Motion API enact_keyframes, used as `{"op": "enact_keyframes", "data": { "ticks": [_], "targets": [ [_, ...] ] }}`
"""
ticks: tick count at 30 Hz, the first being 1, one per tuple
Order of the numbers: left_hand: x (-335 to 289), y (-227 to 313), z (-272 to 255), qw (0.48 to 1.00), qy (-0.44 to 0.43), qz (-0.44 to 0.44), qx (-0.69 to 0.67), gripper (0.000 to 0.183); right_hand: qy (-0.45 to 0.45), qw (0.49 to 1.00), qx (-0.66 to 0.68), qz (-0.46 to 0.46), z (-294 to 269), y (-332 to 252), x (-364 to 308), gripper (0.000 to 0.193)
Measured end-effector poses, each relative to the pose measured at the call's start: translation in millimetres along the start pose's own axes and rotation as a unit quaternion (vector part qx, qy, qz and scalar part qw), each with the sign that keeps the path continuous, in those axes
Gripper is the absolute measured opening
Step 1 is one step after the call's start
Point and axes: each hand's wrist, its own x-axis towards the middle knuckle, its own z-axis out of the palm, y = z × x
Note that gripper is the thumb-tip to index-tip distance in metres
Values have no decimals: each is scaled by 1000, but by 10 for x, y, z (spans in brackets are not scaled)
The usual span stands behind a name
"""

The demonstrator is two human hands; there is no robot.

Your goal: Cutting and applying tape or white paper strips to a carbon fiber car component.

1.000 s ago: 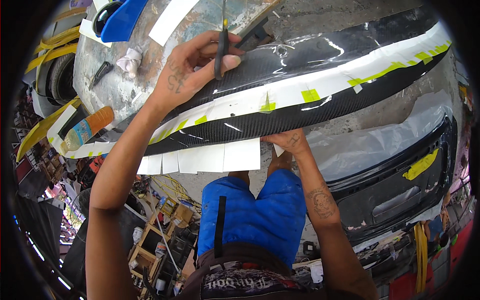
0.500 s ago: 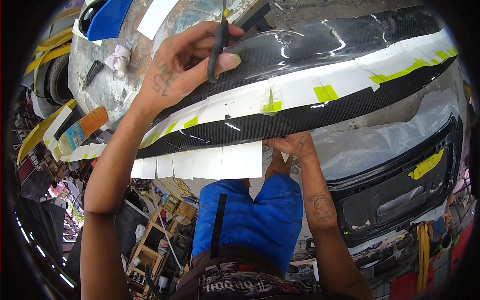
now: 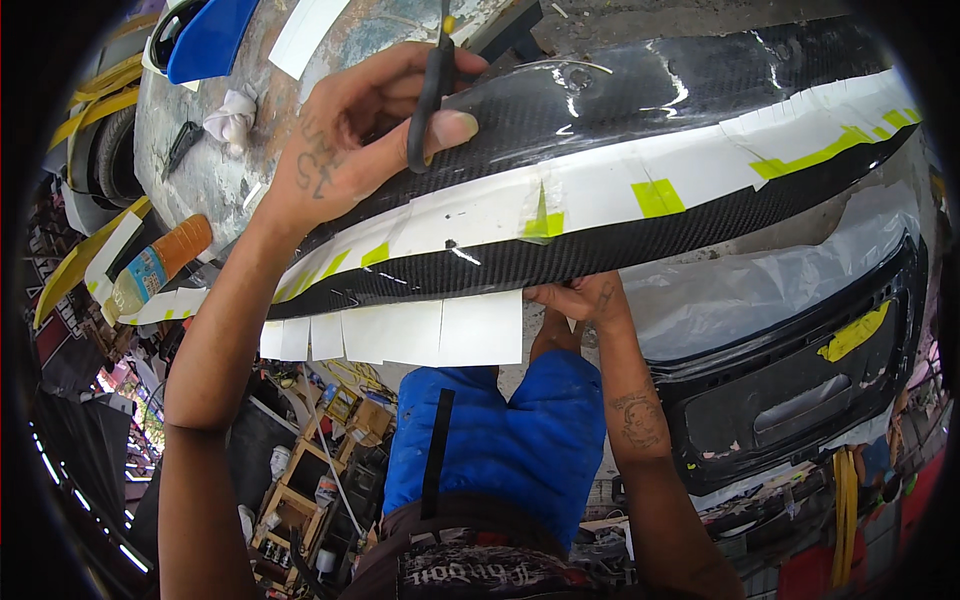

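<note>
Two hands, one panel: left hand (image 3: 350, 145), over the upper edge of the glossy black panel (image 3: 600, 244), clamped on black-handled scissors (image 3: 430, 105); right hand (image 3: 592, 298), at the panel's lower edge, fingers partly hidden, so its grip cannot be told. One white paper band (image 3: 480, 212) with yellow-green tape, along the panel's face; several white paper pieces (image 3: 480, 330), hanging below its lower edge. Beyond the panel's upper left, one mottled counter (image 3: 190, 190) bearing one crumpled white cloth (image 3: 232, 118); below its right half, one dark framed part (image 3: 720, 400).
</note>
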Motion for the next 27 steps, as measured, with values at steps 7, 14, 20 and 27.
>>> {"op": "enact_keyframes", "data": {
  "ticks": [7, 14, 20, 27],
  "targets": [
    [-8, 11, 4, 1000, -7, -5, -6, 69, -9, 999, 45, 14, 6, -2, -6, 39],
    [-13, -9, -13, 1000, -9, 2, 14, 68, 17, 999, 42, 28, 35, 71, -22, 43],
    [-18, -47, 12, 1000, 2, 30, -5, 57, 22, 977, -165, -136, 19, 109, -5, 45],
    [-21, -48, 24, 999, -23, 21, -27, 52, 24, 960, -246, -131, -9, 182, -82, 49]
  ]
}}
